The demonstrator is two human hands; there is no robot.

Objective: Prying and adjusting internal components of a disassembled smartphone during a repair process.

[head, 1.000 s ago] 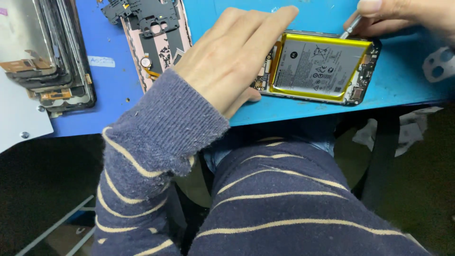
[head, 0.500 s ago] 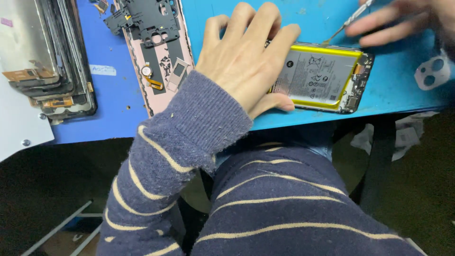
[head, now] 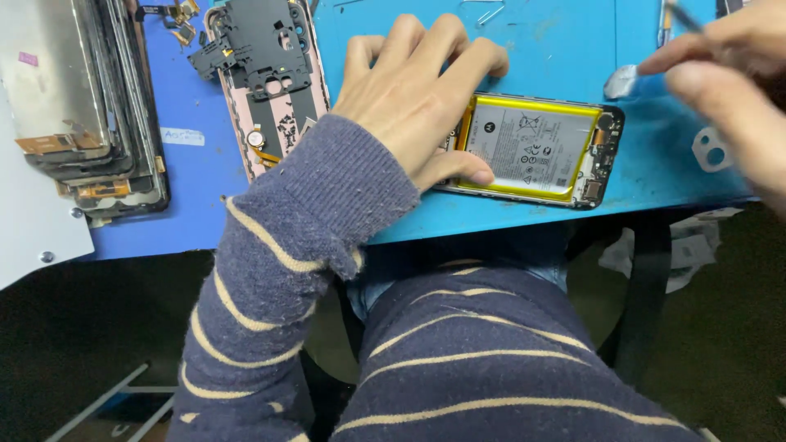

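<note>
An opened phone (head: 602, 155) lies near the front edge of the blue mat (head: 557, 49), its yellow-rimmed grey battery (head: 532, 147) exposed. My left hand (head: 417, 98) lies over the phone's left end, fingers spread flat on the mat and thumb pressed on the battery's lower left corner. My right hand (head: 729, 82) is blurred at the right edge, above and to the right of the phone and apart from it. Its fingers pinch a thin dark tool (head: 684, 16) that points up and left.
A pink phone back with a black frame part (head: 270, 74) lies left of my left hand. A stack of phone screens (head: 82, 106) sits far left on a white panel (head: 33, 229). A small silver piece (head: 620, 80) and a white bezel (head: 711, 151) lie near the phone's right end.
My right hand has lifted the tool off the phone's top right corner and drawn away to the right. My left hand stays on the phone, its thumb now on the battery.
</note>
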